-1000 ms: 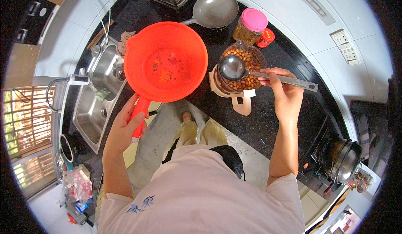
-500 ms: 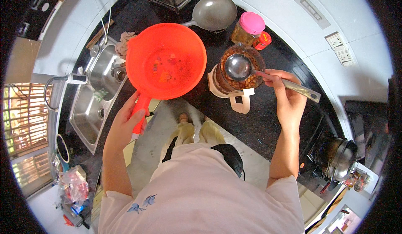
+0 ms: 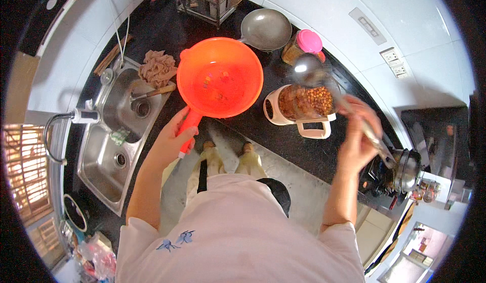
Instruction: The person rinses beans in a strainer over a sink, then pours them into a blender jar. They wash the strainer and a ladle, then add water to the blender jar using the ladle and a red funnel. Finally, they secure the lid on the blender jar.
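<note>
My left hand (image 3: 179,131) is wrapped round the handle of an orange-red plastic water dipper (image 3: 223,80), whose wide bowl has small coloured bits or a pattern at its bottom. A metal ladle (image 3: 310,71) with a long handle is in my right hand (image 3: 358,131), both smeared by motion. The ladle's bowl hangs over the far side of a white-handled blender jug (image 3: 324,132) on the counter. Through the jug's mouth show many brown beans (image 3: 320,100). What lies in the ladle cannot be made out.
Behind the jug stands a pink-lidded jar (image 3: 309,41) beside a grey wok (image 3: 266,29). A double steel sink (image 3: 107,174) lies to the left, with a crumpled cloth (image 3: 158,68) at its edge. Dark pots (image 3: 405,171) sit at the right on the stove.
The ladle has moved away from over the middle of the jug, toward its far right rim, baring the beans. The dipper is now a little further right and lower in view.
</note>
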`<action>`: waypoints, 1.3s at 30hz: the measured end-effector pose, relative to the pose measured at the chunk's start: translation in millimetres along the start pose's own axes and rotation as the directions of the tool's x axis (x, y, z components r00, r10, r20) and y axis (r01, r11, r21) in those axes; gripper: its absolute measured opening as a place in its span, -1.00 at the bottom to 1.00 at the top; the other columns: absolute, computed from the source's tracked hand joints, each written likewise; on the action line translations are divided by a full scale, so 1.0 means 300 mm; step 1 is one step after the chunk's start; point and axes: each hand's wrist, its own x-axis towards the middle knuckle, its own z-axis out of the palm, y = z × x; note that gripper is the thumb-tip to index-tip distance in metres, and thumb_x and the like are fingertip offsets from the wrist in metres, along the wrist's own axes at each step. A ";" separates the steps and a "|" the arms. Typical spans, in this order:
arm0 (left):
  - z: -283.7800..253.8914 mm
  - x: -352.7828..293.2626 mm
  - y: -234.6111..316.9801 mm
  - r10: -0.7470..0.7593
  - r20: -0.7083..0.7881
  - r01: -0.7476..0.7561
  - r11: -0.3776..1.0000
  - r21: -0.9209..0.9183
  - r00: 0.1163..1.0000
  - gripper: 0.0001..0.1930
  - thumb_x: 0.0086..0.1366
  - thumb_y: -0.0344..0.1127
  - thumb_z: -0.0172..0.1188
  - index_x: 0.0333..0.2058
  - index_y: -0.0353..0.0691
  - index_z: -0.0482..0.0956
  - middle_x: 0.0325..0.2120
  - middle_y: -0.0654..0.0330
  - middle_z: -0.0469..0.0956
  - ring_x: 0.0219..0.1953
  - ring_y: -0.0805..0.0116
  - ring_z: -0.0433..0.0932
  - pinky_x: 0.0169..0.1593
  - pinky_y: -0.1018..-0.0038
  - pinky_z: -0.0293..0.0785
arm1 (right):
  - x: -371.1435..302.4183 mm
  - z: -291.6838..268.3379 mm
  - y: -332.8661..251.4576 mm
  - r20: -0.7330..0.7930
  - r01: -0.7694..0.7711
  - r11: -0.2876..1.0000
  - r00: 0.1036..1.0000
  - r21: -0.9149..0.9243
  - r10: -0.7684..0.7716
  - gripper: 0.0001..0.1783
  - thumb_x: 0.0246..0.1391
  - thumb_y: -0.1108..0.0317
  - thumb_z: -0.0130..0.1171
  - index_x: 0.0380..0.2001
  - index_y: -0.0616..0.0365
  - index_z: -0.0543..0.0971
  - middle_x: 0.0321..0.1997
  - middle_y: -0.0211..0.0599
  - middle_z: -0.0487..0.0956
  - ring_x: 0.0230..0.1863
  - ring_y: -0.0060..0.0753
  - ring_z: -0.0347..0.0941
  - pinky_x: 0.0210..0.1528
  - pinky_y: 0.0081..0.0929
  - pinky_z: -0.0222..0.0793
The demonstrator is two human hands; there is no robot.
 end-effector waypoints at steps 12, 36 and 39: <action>-0.224 0.158 -0.253 -0.011 0.007 0.011 1.000 -0.029 1.000 -0.31 0.22 -0.49 0.13 0.29 -0.26 0.04 -0.38 0.21 0.44 -0.53 0.50 0.42 -0.48 0.55 0.38 | -0.277 0.849 0.060 0.141 -0.623 0.773 0.782 0.123 0.608 -0.90 -0.01 0.50 0.27 -0.38 0.29 0.62 -0.34 -0.31 0.62 -0.43 -0.63 0.45 -0.36 -0.65 0.36; -0.291 0.602 -0.366 0.025 -0.036 -0.029 0.993 -0.115 0.999 -0.30 0.25 -0.42 0.15 0.29 -0.25 0.00 -0.29 0.15 0.43 -0.48 0.46 0.47 -0.43 0.52 0.47 | -0.477 0.969 0.670 -0.253 -0.809 0.448 0.557 -0.382 0.791 -0.31 0.02 -0.09 0.19 -0.01 0.28 0.31 -0.11 0.09 0.38 -0.17 0.09 0.45 -0.15 -0.11 0.42; -0.286 0.625 -0.345 0.034 -0.084 -0.033 0.999 0.017 0.996 -0.30 0.24 -0.39 0.18 0.28 -0.26 0.03 -0.20 0.12 0.44 -0.41 0.43 0.50 -0.34 0.51 0.50 | -0.485 0.987 0.750 -0.228 -0.778 0.462 0.586 -0.426 0.778 -0.46 -0.01 0.09 0.24 -0.09 0.26 0.38 -0.14 0.08 0.45 -0.13 0.11 0.45 -0.12 -0.13 0.39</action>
